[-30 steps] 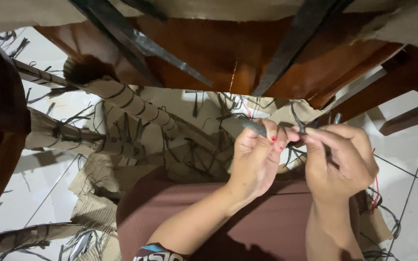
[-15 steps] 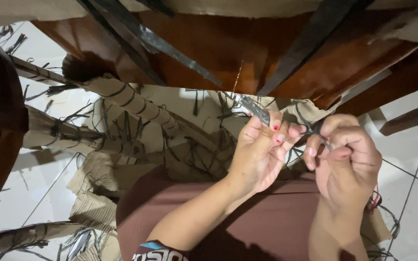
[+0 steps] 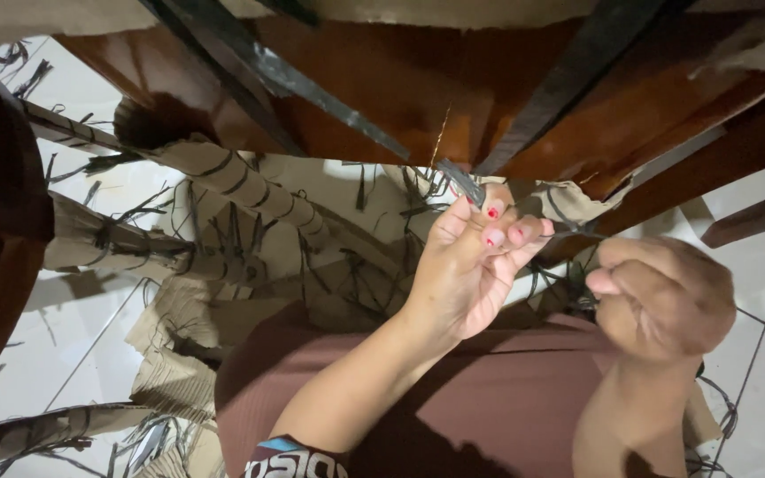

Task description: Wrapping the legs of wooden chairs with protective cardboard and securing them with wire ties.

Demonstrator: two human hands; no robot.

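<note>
Strip work — unwrapping stage, judged from the hands' positions. Left hand (image 3: 467, 265): raised in front of the wooden furniture piece (image 3: 374, 88), fingertips pressed together in a pinching grip on the end of a short dark strip (image 3: 460, 181), which stands up and to the left from the fingers, just under the wood's lower edge. Right hand (image 3: 666, 296): curled into a closed fist to the right of and slightly below the left, apart from it; a thin dark strand seems to run from it toward the left fingers, though what the fist encloses cannot be told.

Surroundings — long black bands (image 3: 329, 102) crossing the wood diagonally; paper-wrapped legs (image 3: 241, 181) ringed with dark strips at left; torn brown wrapping paper (image 3: 179, 354) and strip offcuts scattered over the white tiled floor (image 3: 90, 345); brown-clad lap (image 3: 453, 398) below.

Step in hand, as a judgement: pulling a strip loose from the wrapped wood. Next move calls for a firm pinch near the strip's root and a steady pull along its length, lest it tear short.
</note>
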